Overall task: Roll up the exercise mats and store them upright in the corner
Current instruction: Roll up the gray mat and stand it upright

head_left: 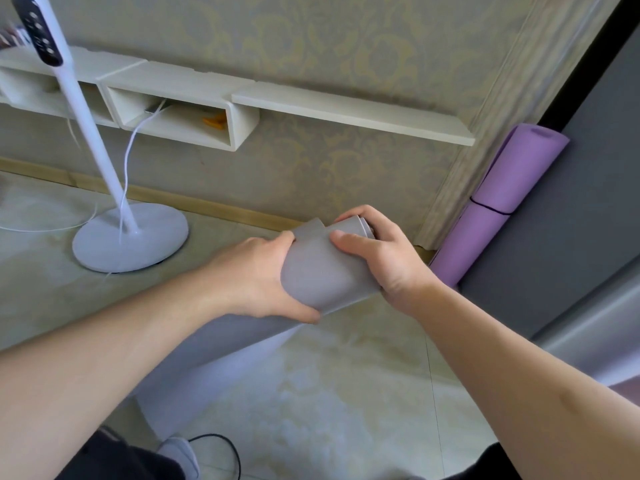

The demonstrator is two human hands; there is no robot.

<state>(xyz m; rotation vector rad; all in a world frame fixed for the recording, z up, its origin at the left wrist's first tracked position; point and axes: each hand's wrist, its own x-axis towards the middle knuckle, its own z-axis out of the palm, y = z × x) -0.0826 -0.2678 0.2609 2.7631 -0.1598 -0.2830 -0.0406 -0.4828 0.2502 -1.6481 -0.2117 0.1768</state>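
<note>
Above the floor, both hands grip a rolled grey mat: left hand, right hand. A purple mat stands upright, seemingly leaning, in the corner.

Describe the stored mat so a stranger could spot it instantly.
Follow the patterned wall right to the corner by the dark panel. The purple mat stands there rolled, cinched by a thin dark strap. The grey mat is in both hands.

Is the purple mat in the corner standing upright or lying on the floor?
Upright. The purple mat is rolled, stands on its end in the corner and leans against the wall; its top end faces up, and a dark strap circles its middle.
</note>
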